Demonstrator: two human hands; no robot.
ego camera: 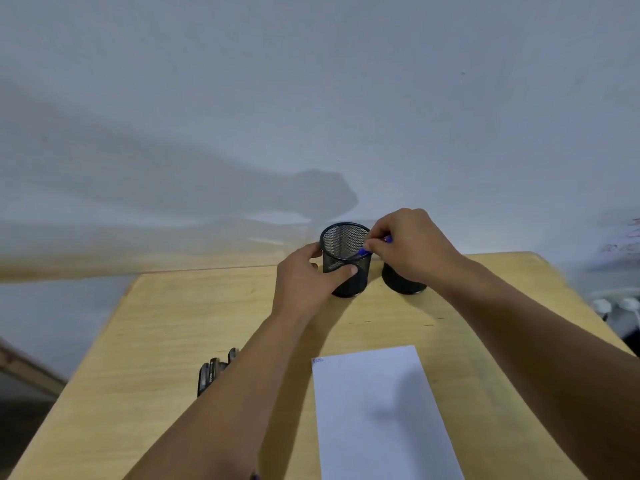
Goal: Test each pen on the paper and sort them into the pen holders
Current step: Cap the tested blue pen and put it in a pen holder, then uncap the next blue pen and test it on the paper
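Note:
Two black mesh pen holders stand at the far side of the wooden table. My left hand grips the left holder, thumb across its front. My right hand pinches a blue pen over that holder's rim, its lower end inside the cup. The second holder stands right of it, mostly hidden under my right hand. A white sheet of paper lies near me with a small blue scribble at its top left corner. Several dark pens lie left of the paper, partly behind my left forearm.
The table backs onto a white wall. Its left edge runs diagonally at the lower left. White plugs and cables sit beyond the right edge.

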